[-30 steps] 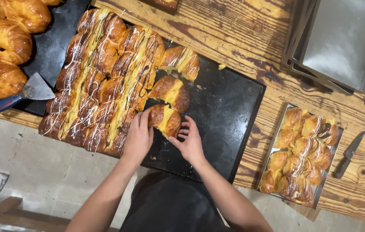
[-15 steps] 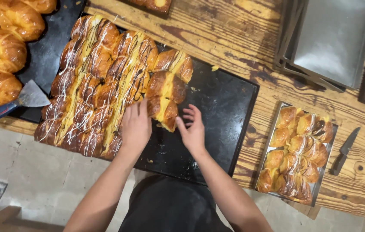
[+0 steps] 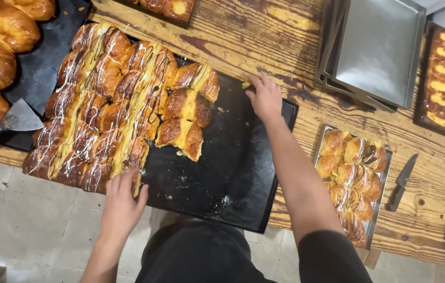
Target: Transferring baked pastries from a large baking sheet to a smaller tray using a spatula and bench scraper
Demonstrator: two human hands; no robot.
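Our left hand point(image 3: 122, 202) rests spread fingers on the glazed pastries point(image 3: 102, 105); our right hand point(image 3: 266, 97), fingers loosely open, presses the black tray's point(image 3: 233, 173) far edge.

Worn wooden table point(image 3: 264, 39), planks scuffed, dark stains and pale yellowish streaks along the grain. Table edge runs slantwise across the view, lower left to lower right. Below it, floor point(image 3: 18, 220) of pale grey tiles with thin joints, a little dusty. Light is warm and even, soft shadows only. No wall or window in view.
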